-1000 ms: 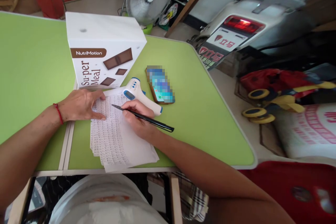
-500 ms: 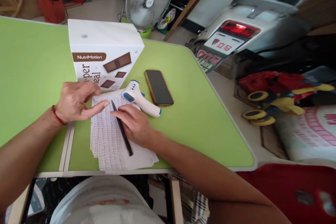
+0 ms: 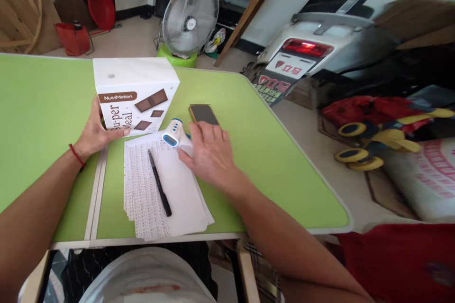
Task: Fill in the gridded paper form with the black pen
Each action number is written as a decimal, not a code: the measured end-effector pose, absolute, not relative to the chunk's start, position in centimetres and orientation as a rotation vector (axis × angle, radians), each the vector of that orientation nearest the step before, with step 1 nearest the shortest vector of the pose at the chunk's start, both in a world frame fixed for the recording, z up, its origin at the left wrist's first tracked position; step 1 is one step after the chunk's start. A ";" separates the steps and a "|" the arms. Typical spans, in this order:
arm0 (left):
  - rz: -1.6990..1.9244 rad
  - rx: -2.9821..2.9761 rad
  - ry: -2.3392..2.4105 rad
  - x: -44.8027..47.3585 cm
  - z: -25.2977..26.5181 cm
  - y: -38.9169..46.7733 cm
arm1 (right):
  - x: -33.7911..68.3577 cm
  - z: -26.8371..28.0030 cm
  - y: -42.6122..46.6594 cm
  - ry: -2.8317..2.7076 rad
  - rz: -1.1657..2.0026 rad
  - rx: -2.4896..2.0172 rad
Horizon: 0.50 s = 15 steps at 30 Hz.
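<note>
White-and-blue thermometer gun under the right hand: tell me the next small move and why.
Probably close the right hand around the handle of the white-and-blue thermometer gun and lift it. The hand lies open over that handle, the slim black pen lies loose on the printed paper sheets, and the left hand is on the white NutriMotion box, seemingly steadying it.

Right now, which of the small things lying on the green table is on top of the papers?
The black pen: it lies across the printed papers, untouched. The phone rests on bare green table.
</note>
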<state>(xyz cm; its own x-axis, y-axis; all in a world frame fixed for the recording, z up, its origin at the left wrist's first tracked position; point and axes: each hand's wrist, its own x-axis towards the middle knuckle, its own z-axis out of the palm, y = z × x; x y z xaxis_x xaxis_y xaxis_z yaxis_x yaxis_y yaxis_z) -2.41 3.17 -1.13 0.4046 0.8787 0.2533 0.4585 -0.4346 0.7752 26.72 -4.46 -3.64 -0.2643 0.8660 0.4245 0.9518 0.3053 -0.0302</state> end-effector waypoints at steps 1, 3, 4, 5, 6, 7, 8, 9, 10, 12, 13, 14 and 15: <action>0.961 1.954 1.107 -2.5 -1.4 3.3 | 27.1 -3.7 -4.1 -2.240 -0.301 -1.697; 1.029 1.836 1.108 -2.9 -1.9 3.6 | 27.6 -4.1 -3.5 -2.317 -0.208 -1.760; 1.049 1.817 1.129 -3.0 -2.0 3.6 | 27.7 -4.3 -3.2 -2.343 -0.155 -1.767; 1.068 1.817 1.154 -3.1 -2.1 3.6 | 27.7 -4.5 -2.9 -2.350 -0.107 -1.766; 1.092 1.821 1.181 -3.2 -2.1 3.5 | 27.7 -4.6 -2.7 -2.331 -0.068 -1.761; 1.123 1.816 1.208 -3.2 -2.0 3.5 | 27.5 -4.5 -2.6 -2.286 -0.036 -1.754; 1.165 1.791 1.233 -3.0 -2.0 3.4 | 27.4 -4.3 -2.7 -2.221 -0.001 -1.740; 1.217 1.742 1.251 -2.9 -1.9 3.2 | 27.2 -3.9 -2.9 -2.140 0.046 -1.709; 1.274 1.672 1.256 -2.7 -1.9 3.1 | 26.9 -3.4 -3.2 -2.045 0.117 -1.655; 1.375 1.519 1.218 -2.2 -1.8 2.7 | 26.2 -2.3 -4.3 -1.841 0.358 -1.475; 1.406 1.459 1.185 -2.0 -1.8 2.6 | 25.7 -1.8 -5.0 -1.738 0.529 -1.350; 1.418 1.416 1.152 -1.7 -1.8 2.3 | 25.3 -1.4 -5.7 -1.666 0.725 -1.216; 1.414 1.387 1.125 -1.5 -1.8 2.1 | 24.8 -1.1 -6.4 -1.620 0.910 -1.079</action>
